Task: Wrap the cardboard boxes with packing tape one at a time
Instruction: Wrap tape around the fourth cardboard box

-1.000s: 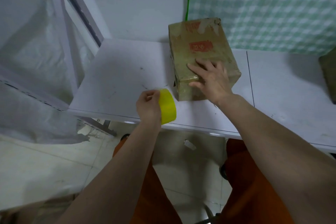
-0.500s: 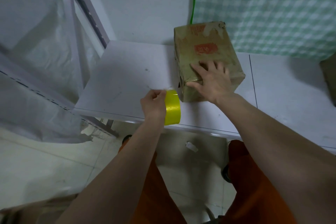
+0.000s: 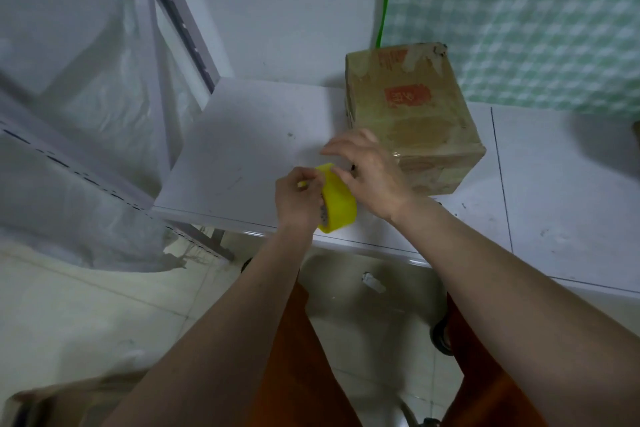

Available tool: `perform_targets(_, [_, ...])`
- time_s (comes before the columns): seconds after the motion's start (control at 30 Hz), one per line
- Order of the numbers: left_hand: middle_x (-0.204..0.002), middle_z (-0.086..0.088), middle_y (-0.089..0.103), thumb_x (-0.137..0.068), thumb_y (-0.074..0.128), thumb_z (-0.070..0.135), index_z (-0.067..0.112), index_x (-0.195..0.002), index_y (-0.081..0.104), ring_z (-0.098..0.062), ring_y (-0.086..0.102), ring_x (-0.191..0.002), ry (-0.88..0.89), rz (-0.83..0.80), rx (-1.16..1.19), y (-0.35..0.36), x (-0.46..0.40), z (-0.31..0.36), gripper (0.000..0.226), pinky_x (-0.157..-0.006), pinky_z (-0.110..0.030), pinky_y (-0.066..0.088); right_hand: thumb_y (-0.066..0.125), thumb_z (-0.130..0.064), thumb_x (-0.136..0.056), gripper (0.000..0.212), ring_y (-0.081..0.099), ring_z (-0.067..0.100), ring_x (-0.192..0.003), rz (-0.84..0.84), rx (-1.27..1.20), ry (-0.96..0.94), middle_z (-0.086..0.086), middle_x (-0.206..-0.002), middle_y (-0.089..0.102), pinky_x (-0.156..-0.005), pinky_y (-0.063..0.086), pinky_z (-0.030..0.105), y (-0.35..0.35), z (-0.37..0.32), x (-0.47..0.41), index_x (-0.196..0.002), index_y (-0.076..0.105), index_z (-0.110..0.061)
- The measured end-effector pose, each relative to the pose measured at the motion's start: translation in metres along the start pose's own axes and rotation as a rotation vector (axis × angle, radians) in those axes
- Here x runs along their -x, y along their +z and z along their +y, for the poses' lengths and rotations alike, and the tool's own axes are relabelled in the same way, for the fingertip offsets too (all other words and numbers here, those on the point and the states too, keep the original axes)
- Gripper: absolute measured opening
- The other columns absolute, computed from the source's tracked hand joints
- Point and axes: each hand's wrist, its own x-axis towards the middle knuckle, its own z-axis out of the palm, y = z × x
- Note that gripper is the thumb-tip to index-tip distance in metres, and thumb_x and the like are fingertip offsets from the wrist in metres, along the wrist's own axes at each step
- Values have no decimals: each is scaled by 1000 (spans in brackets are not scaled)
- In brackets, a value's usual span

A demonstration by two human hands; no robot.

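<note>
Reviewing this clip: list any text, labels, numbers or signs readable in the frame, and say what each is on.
None can be read.
Red stamp on top of the cardboard box: light characters inside, too blurred to read.
Red print near the box's far top edge: partly torn away, too blurred to read.
Yellow tape roll, held by the left hand: no lettering visible.
White table: only scuff marks.
</note>
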Motion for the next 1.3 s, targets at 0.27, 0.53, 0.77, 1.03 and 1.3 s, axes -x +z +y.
perform_targets(0.27, [-77, -6, 67, -77, 68, 18, 30, -59, 67, -36, 67, -89, 21, -85, -6, -13, 19, -5, 22, -86, -54, 53, 65, -9, -85, 16, 57, 29, -91, -171, 40, 70, 9, -87, 70, -79, 45, 32, 1, -14, 17, -96, 76, -9])
perform_targets(0.53, [-89, -11, 72, -83, 72, 9, 23, -74, 70, -30, 69, -89, 22, -93, -119, -17, 35, 1, 17, -89, -46, 54, 65, -6, -86, 12, 56, 25, -92, -145, -64, 250, 10, -88, 68, -82, 42, 31, -12, -35, 31, -91, 76, -7])
perform_targets(0.77, [-97, -6, 73, -82, 74, 11, 13, -97, 74, -20, 68, -90, 26, -69, -138, -3, 68, 17, 15, -94, -40, 52, 64, -9, -88, 11, 55, 18, -92, -107, -97, 369, 7, -93, 67, -81, 39, 25, -35, -38, 52, -85, 73, -5])
perform_targets(1.03, [-112, -10, 65, -43, 87, 19, 32, -119, 40, -26, 65, -100, -116, -390, -174, 43, 101, 15, 90, -89, -49, 54, 67, -5, -85, 8, 49, 14, -90, -77, -266, 642, -3, -89, 46, -81, 38, 22, -82, -6, 100, -78, 69, -10])
perform_targets(1.3, [-95, -11, 71, -76, 75, 2, 7, -88, 73, -19, 64, -92, 161, -600, -520, 140, 134, 19, 14, -91, -35, 51, 73, -4, -78, 4, 63, 20, -85, 284, -259, 915, 10, -89, 70, -83, 50, 31, -134, 59, 169, -81, 75, -6])
